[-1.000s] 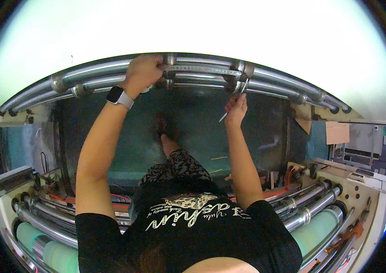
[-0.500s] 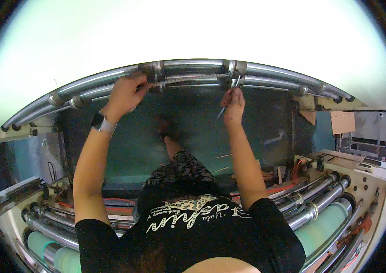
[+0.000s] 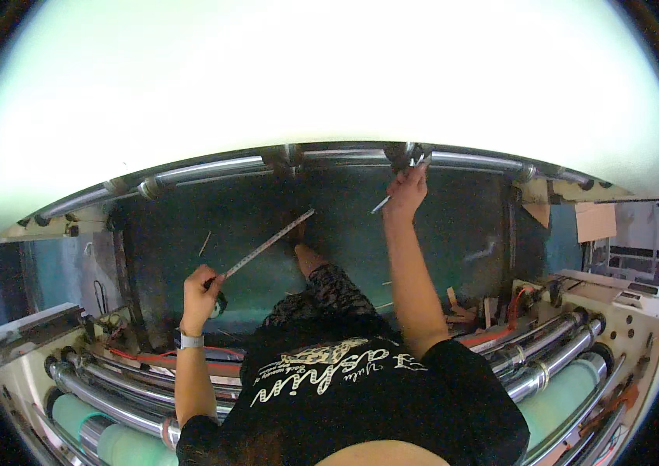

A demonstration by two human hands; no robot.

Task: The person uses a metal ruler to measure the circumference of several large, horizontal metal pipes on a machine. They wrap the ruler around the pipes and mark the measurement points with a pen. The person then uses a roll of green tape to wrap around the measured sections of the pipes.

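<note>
The steel ruler (image 3: 269,244) lies just left of the frame's centre, its long axis slanting from lower left up to upper right. The left hand (image 3: 201,289) clenches its lower end, forearm raised upright. The right hand (image 3: 407,189), arm stretched upward, grips a small metal tool (image 3: 382,203) at the chrome bar (image 3: 213,168) in the upper middle.

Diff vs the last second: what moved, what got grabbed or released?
The left hand let go of the top steel rail and dropped toward the body; it now holds a tape measure, blade angled up and right. The right hand stayed up at the rail with its thin metal tool.
</note>
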